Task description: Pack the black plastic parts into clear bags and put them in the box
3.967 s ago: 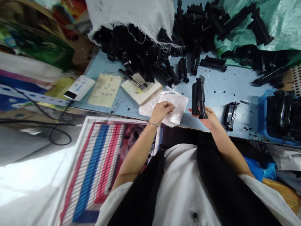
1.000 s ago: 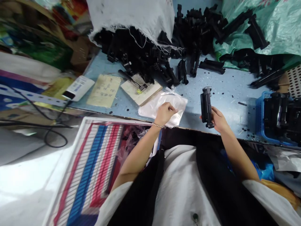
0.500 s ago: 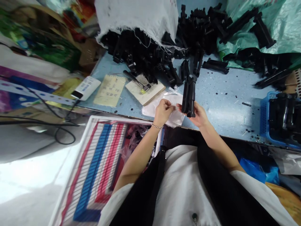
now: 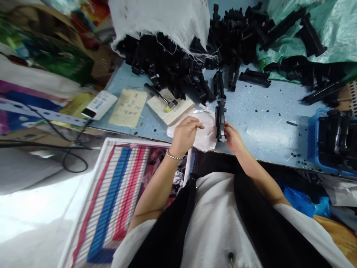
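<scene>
My right hand [image 4: 233, 138] grips a long black plastic part [image 4: 220, 121] near its lower end, with fingers along its right side. The part points away from me above the bench's front edge. My left hand [image 4: 184, 136], with a ring and a beaded bracelet, hovers to the left of it. Its fingers are loosely bent and apart, and nothing shows in them. Beneath both hands lies a thin white plastic bag [image 4: 205, 138]. A dark-handled tool [image 4: 161, 96] rests across a light wooden block [image 4: 178, 113] just beyond my left hand.
Many similar black parts [image 4: 234, 37] are heaped at the back, partly under a white woven sack [image 4: 158, 18]. A blue basket [image 4: 314, 139] of black parts stands right. A handwritten yellow note [image 4: 128, 108] and a white box [image 4: 99, 105] lie left. Below is a striped bag [image 4: 111, 197].
My left hand has drawn back to the left, and its fingers have loosened from a pinch. The black part has turned in my right hand and now shows a different side.
</scene>
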Tool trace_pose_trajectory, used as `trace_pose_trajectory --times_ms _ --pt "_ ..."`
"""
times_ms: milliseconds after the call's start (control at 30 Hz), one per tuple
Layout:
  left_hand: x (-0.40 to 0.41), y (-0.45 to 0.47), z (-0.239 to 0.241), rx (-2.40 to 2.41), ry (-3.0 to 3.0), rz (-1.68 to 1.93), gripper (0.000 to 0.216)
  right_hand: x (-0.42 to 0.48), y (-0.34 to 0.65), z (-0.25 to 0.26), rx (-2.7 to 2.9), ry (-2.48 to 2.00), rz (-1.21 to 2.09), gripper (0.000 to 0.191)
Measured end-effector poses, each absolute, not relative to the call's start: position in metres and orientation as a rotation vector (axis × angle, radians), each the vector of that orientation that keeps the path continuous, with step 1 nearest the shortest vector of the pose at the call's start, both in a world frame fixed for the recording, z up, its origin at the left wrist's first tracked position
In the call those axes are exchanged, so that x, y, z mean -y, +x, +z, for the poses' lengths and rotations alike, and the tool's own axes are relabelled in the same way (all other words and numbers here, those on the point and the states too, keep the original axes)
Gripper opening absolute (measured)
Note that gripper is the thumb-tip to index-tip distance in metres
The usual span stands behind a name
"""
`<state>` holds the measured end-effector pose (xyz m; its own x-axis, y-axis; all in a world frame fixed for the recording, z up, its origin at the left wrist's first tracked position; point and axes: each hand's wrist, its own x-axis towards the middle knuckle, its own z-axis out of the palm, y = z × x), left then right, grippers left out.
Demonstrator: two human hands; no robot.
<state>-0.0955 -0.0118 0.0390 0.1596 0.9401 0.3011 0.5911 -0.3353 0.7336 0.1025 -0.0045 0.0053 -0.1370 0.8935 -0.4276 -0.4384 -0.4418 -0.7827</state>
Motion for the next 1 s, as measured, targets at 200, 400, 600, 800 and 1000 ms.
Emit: trace_pose_trajectory --times_ms 200,400,600,800,1000 --pt "0.011 -0.107 0.035 -1.516 2.244 0.801 0.040 0.024 0.126 0.021 0.488 -0.962 1.928 0.032" --pt "0.016 -0.102 0.019 -1.352 2.046 0.945 0.058 0.062 0.142 0.025 0.274 -0.606 2.521 0.036" --pt "0.026 -0.112 0.020 -1.358 2.111 0.930 0.065 0.061 0.124 0.002 0.233 -0.768 2.459 0.011" --pt "0.060 -0.083 0.032 -1.080 2.364 0.838 0.073 0.051 0.107 -0.001 0.650 -0.997 2.144 0.016" --pt "0.087 -0.068 0.047 -1.008 2.278 0.726 0.070 0.065 0.092 0.010 1.159 -1.224 1.570 0.023"
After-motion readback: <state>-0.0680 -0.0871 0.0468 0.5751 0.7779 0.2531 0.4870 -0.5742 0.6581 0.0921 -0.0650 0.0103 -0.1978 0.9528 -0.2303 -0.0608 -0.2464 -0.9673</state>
